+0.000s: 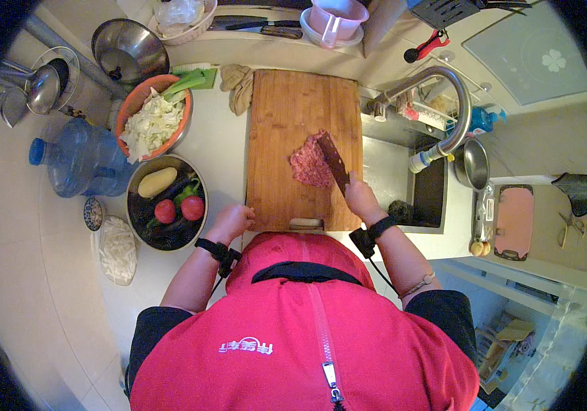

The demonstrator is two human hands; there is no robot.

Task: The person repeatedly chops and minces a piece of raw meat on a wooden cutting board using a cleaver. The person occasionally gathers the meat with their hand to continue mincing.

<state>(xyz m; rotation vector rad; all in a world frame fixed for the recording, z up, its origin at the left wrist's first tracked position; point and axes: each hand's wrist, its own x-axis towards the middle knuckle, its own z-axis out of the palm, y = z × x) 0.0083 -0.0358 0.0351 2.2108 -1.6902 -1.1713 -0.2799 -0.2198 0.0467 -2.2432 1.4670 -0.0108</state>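
Note:
Minced meat (312, 162) lies in a flattened heap on the wooden cutting board (293, 105). My right hand (362, 198) grips the handle of a cleaver, whose dark blade (335, 160) rests against the right side of the mince, with bits of meat on it. At the board's near left corner is my left hand (232, 222), fingers curled close to or on the edge. Whether it grips the board cannot be seen. A handle slot (306, 223) is cut into the board's near edge.
Left of the board stand an orange bowl (188, 115) of torn cabbage and a steel bowl (205, 226) with tomatoes, eggplants and a peeled vegetable. A blue water jug (87, 156) lies beyond them. To the right are the sink (429, 200) and its arched faucet (464, 103). A rag (239, 87) touches the board's far left corner.

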